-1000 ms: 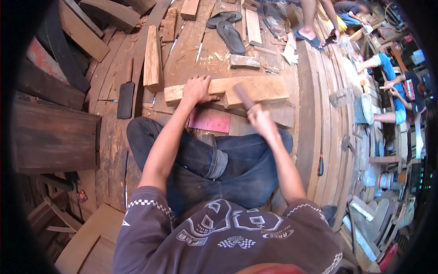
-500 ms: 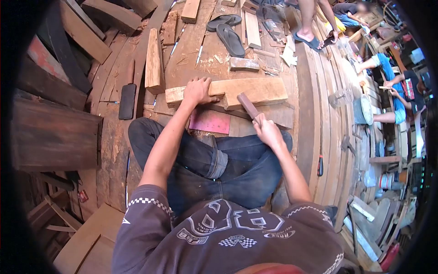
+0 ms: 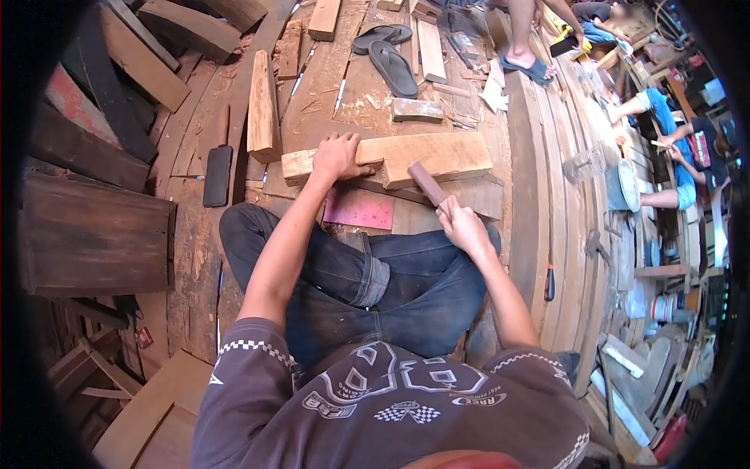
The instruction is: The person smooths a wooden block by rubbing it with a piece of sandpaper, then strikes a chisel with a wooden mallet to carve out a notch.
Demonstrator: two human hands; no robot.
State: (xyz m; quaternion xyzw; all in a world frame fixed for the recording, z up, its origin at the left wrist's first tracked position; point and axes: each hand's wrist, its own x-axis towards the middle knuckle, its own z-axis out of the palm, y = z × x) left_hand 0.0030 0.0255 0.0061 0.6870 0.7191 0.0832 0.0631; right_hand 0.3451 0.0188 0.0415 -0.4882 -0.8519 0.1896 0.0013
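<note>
A long, pale, notched wood block (image 3: 441, 156) lies across a board in front of my crossed legs. My left hand (image 3: 340, 156) grips it near its left end, fingers over the top and thumb reaching toward the notch. In my closed right hand (image 3: 465, 227) is a flat reddish-brown bar-shaped tool (image 3: 426, 184). Its far end meets the near side of the block, right of the notch; its held end is hidden by my fingers. Below the block lies a pink flat sheet (image 3: 358, 211).
Sandals (image 3: 390, 66), a short wood piece (image 3: 417, 109) and an upright timber (image 3: 264, 109) stand beyond the block. At left are a dark flat-headed tool (image 3: 218, 176) and stacked timbers. A screwdriver (image 3: 549, 283) and hammer (image 3: 598, 245) lie right. Other people sit and stand at upper right.
The bar-shaped tool has shifted very slightly down and right with my right hand. My left hand stays in place. At the upper right, another person's hand has risen with a dark object.
</note>
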